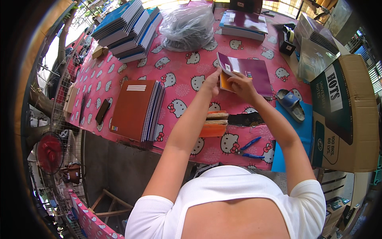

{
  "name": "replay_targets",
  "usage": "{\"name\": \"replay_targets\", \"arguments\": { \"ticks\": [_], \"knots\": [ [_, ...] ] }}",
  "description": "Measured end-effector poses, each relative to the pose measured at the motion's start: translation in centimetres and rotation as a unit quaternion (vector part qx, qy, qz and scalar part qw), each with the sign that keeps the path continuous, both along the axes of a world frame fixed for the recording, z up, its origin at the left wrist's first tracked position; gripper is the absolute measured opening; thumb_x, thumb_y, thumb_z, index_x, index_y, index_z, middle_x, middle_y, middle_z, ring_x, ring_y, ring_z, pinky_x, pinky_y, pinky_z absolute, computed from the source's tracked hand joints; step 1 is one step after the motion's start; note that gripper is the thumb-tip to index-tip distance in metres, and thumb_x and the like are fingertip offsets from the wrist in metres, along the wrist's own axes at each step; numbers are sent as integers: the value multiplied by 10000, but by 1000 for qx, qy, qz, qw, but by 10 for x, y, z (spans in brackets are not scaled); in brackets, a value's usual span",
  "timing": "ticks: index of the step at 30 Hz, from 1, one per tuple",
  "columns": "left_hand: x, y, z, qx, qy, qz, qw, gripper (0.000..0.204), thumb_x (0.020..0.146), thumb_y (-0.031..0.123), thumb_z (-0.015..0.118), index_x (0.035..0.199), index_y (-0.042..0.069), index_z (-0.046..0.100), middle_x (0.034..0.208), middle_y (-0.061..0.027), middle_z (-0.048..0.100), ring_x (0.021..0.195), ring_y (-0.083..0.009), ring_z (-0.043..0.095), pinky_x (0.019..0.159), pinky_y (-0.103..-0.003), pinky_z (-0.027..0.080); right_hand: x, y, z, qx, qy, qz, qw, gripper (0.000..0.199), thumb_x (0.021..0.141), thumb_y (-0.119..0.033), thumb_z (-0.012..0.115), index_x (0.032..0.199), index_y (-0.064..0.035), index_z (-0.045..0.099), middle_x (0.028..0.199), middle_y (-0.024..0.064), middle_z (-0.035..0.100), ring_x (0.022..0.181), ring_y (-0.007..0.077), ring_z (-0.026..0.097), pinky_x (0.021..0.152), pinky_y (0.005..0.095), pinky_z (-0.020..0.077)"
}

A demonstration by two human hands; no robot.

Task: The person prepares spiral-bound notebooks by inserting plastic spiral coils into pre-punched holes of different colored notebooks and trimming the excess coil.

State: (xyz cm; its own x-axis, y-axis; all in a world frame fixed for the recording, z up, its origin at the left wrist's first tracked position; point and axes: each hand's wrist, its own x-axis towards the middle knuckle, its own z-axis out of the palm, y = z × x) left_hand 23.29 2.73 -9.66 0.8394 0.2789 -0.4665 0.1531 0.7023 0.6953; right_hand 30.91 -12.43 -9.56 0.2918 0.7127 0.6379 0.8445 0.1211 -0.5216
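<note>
A purple-covered notebook [256, 69] lies on the pink table in front of me, its left edge lifted and bent up. My left hand [213, 83] grips that left edge with closed fingers. My right hand [242, 85] is closed at the notebook's lower left part, its fingers bent over an orange sheet or cover [226, 84] that shows between my hands. Just below my hands sits a worn orange block-like thing [214, 124]. Blue-handled pliers [248, 149] lie nearer to me, jaws to the left and handles apart.
Brown notebooks [133, 109] are stacked at left, beside a dark phone [102, 111]. Blue-covered notebook stacks [126, 30], a clear plastic bag [187, 28] and purple notebooks [243, 24] stand at the back. At right are a blue slipper [291, 104], a tape dispenser [287, 41] and a cardboard box [344, 115].
</note>
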Motion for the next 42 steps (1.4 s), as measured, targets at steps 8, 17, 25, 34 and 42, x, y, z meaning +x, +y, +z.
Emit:
{"name": "replay_targets", "arguments": {
  "ticks": [8,17,25,34,42],
  "knots": [
    [-1,-24,20,143,-41,-21,989,363,916,64,531,1268,126,465,1124,-56,584,941,-201,625,693,-419,599,11,0,17,37,6,-63,997,370,781,-14,587,1142,-87,555,949,142,641,853,292,646,717,341,508],
    [-89,10,155,386,-112,275,873,481,914,14,463,1385,75,382,1080,-116,569,761,-205,650,526,-354,621,70,-17,161,167,-149,-268,937,391,816,-32,595,1167,-196,539,783,133,652,591,180,639,503,311,502],
    [-203,6,213,339,-301,422,785,399,930,54,487,1323,63,422,1115,-129,583,827,-239,671,560,-339,624,-39,20,14,-511,-93,5,855,699,699,-6,634,1358,-75,413,1329,149,502,1131,223,560,882,327,481],
    [-245,-12,182,-119,-392,171,896,301,954,48,434,1253,20,460,1139,-162,592,932,-212,662,493,-211,596,-22,-30,46,10,-67,-76,995,809,718,-247,783,1357,-8,349,1245,220,525,1159,328,519,943,444,436],
    [-258,-4,181,-320,-366,93,869,317,970,45,378,1277,-18,426,1234,-205,531,1110,-316,577,585,-176,602,-89,-88,53,70,196,-152,966,879,709,-274,798,1389,-14,305,1365,195,404,1286,307,362,1029,449,324]
  ]
}}
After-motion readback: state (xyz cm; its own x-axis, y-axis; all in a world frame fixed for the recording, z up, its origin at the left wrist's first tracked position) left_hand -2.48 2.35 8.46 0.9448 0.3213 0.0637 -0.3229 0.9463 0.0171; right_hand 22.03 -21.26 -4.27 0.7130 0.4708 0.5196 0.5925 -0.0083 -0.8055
